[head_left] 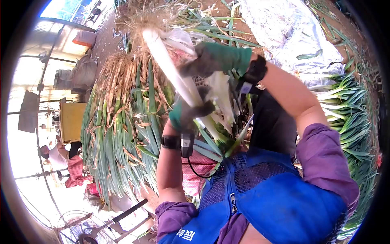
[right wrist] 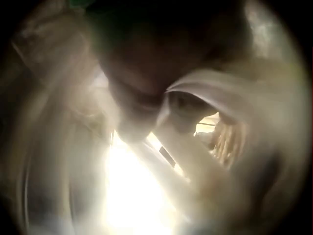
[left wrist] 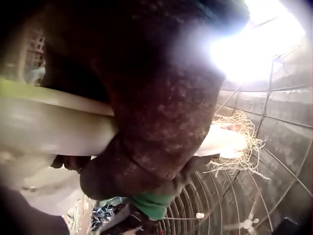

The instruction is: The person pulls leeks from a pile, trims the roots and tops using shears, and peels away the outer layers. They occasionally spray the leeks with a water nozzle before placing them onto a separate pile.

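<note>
A leek with a long white shaft lies diagonally across the head view, its roots at the upper left and green leaves towards the vest. My gloved left hand is wrapped around the lower shaft; the left wrist view shows the curled hand around the leek. Above and to the right, my gloved right hand pinches a pale, loose outer layer. In the blurred right wrist view, this hand has pale strips at its fingers.
A large pile of untrimmed leeks lies on the left. Cleaned leeks are stacked on the right, near a white plastic sheet. Loose leaves litter the ground. A fan stands at lower left, and another person is farther back.
</note>
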Tool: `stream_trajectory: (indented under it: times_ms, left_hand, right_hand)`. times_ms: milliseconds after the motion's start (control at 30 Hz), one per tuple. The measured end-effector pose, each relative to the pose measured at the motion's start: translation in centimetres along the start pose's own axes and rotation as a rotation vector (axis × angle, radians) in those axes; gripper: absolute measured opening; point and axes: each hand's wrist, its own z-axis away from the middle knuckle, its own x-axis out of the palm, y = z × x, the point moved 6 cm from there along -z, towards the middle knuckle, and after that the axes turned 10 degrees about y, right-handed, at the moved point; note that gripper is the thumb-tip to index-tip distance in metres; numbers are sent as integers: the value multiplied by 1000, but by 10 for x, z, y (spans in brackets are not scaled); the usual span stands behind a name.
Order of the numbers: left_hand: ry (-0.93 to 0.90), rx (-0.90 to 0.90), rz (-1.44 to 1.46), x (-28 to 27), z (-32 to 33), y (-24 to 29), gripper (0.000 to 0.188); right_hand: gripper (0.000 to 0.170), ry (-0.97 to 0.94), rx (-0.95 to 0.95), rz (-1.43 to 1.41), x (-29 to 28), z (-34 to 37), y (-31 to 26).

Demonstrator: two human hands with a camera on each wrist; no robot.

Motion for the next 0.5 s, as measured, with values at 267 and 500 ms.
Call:
stream_trajectory:
  times_ms: [267, 500]
  left_hand:
    - [185, -79, -40, -50, 41, -76, 37]
    - [463, 162, 387, -133, 28, -76, 18]
  right_hand:
    - [26, 890, -22, 622, -261, 20, 11]
    - [25, 435, 10, 468, -169, 63, 11]
